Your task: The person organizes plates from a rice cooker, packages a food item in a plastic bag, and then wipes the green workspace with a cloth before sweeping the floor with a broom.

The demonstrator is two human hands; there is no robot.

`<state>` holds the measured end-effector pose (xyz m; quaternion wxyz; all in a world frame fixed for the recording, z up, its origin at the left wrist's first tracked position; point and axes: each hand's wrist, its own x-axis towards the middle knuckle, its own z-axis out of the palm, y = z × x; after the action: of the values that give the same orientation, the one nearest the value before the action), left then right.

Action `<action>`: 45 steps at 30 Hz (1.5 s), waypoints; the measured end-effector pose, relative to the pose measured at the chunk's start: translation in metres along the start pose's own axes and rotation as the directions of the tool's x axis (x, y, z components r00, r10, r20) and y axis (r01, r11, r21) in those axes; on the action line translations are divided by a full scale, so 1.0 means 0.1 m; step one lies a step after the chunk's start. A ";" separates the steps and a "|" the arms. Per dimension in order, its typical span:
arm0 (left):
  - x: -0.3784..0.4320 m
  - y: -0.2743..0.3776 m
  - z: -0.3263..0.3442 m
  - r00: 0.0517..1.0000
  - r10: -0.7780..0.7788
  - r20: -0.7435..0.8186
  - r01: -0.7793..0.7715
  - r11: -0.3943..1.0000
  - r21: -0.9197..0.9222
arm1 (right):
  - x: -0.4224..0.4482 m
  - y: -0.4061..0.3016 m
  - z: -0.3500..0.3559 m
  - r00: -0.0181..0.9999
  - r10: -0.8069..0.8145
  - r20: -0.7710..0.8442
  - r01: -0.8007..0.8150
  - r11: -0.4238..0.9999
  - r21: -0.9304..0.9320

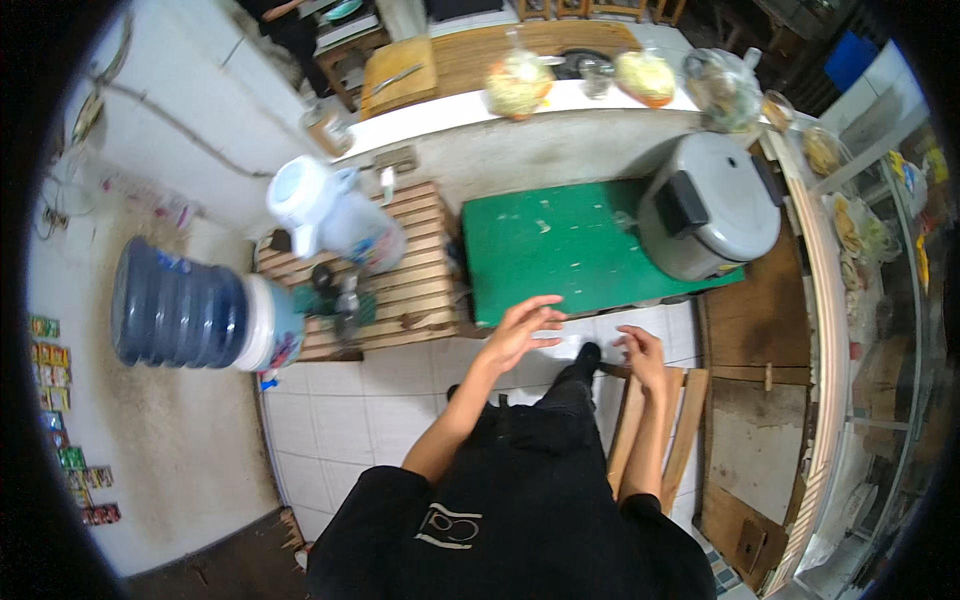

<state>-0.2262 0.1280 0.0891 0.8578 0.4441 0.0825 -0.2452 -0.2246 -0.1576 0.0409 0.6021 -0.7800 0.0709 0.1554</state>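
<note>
My left hand (523,330) hovers in front of the near edge of a green tabletop (555,247), fingers apart and holding nothing. To its right, my right hand (642,355) is raised with loosely curled fingers and nothing visible in it. Below that hand stands a wooden slatted bench or stool (679,435). At the right end of the green surface sits a large grey lidded rice cooker or warmer (720,202) with black side parts. Neither hand touches the tabletop or the cooker.
Left, a slatted wooden table (420,255) holds a plastic pitcher (337,214); a blue water gallon (184,307) sits beside it. On the white ledge (442,120) are bags of shredded vegetables (519,86). A knife (397,77) lies on a cutting board (416,64). Another person (289,34) stands behind.
</note>
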 end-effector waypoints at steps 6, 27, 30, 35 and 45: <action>0.95 -0.28 1.06 0.939 -0.266 0.219 0.243 0.962 0.127 | 0.39 0.01 -1.04 0.988 -0.090 -0.122 0.085 0.995 -0.047; 2.68 -1.31 2.78 0.946 -0.281 0.162 0.229 0.932 0.280 | -0.34 1.21 -2.77 0.563 0.303 -0.769 -0.041 0.940 0.339; 2.73 -1.33 2.93 0.943 -0.277 0.186 0.218 0.933 0.286 | -0.41 1.06 -2.87 0.541 0.271 -0.796 0.040 0.937 0.346; 2.65 -1.40 3.15 0.913 -0.296 0.282 0.200 0.925 0.323 | -0.71 1.25 -2.95 0.404 0.202 -0.892 0.028 0.972 0.233; 2.11 -1.72 3.44 0.715 -0.473 0.516 0.224 0.853 0.471 | -1.94 1.16 -2.35 0.002 0.232 -0.973 0.069 0.970 0.232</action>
<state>-0.1550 -0.3047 0.0927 0.6720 0.4707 -0.1658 -0.5472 -0.4049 -0.4289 0.0509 0.4456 -0.5866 0.5357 -0.4127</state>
